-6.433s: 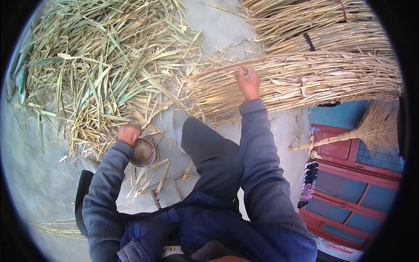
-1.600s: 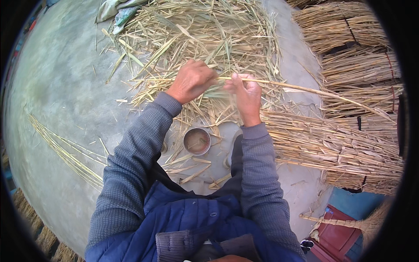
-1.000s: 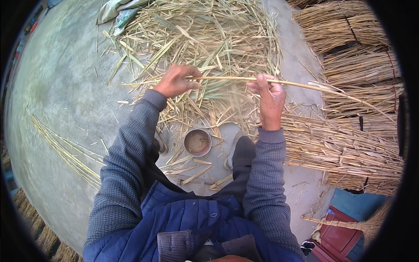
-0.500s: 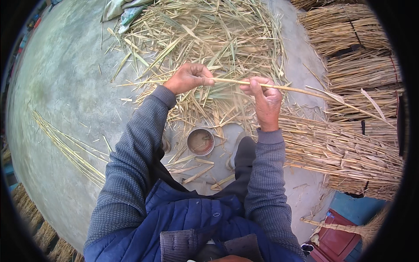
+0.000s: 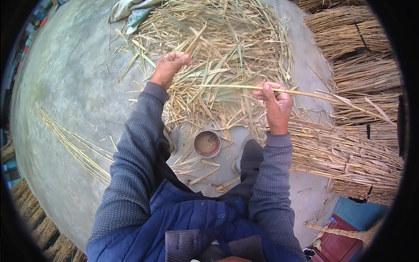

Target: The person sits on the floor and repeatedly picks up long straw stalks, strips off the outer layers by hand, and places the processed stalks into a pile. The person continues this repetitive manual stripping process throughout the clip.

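Note:
My right hand [image 5: 276, 107] pinches a long, thin reed stalk [image 5: 312, 94] between thumb and fingers. The stalk's pale yellow-green end runs left toward my left wrist, while its browner, leafy end reaches over the bundles on the right. Up and to the left, my left hand [image 5: 169, 69] is closed on a tan strip of dry leaf sheath [image 5: 196, 38], which sticks up from its fingers. Both hands are above a wide heap of stripped reed leaves [image 5: 235, 52].
A round metal bowl [image 5: 207, 144] stands on the concrete floor between my feet. Several peeled stalks [image 5: 74, 148] lie at left. Reed bundles [image 5: 349, 157] are stacked at right, near a straw broom [image 5: 349, 231] and a dark red object [image 5: 338, 244]. Cloth sacking [image 5: 126, 11] lies at the far left.
My left hand has moved left and up, away from the stalk, and now holds a strip of sheath. The stalk's left part shows pale and bare. My right hand still grips the stalk.

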`<state>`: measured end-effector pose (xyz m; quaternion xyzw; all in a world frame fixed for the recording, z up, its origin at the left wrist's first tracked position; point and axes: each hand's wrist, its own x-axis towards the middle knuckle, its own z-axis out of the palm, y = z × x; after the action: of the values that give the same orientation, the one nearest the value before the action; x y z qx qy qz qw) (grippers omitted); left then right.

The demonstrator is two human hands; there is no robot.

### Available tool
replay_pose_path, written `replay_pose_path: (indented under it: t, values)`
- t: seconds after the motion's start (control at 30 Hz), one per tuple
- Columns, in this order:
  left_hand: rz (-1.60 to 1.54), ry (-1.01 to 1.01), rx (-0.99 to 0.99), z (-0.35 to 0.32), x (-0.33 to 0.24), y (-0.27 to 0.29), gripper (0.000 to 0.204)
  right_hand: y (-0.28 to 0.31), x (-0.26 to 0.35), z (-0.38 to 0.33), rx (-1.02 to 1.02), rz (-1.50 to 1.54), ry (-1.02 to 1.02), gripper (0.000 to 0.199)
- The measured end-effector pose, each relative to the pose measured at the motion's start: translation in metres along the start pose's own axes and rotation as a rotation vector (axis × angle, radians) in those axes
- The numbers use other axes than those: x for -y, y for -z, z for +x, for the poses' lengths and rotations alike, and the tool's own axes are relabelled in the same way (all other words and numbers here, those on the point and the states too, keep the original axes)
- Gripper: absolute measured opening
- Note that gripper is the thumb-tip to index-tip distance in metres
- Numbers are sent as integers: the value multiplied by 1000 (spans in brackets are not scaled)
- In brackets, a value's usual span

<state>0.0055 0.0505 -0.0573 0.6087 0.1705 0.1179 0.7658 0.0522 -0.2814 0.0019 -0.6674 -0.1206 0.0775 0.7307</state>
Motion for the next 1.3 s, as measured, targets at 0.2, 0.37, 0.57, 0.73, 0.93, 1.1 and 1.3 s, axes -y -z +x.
replay_pose_path:
  t: [0.2, 0.37, 0.57, 0.73, 0.93, 1.1, 1.3]
  values:
    - [1512, -566, -155, -1, 5, 2, 40, -5, -8, 0, 17, -4, -46, 22]
    - [967, -805, 323, -29, -10, -64, 28, -36, -26, -1, 56, 26, -89, 24]
    - [1261, -556, 404, -23, -16, -32, 17, -21, -15, 6, -19, 10, -70, 27]
    - [1449, -295, 356, -23, -20, -8, 17, -5, -5, 10, -70, -24, -89, 35]
    - [763, -449, 402, -30, -2, -69, 23, -32, -16, 3, 64, 45, -148, 36]
    - [658, -398, 394, -28, -7, -72, 23, -19, -7, 6, -105, 8, -128, 35]
    - [543, -318, 353, -37, -1, -88, 21, -24, -18, 4, 10, 98, -119, 31]
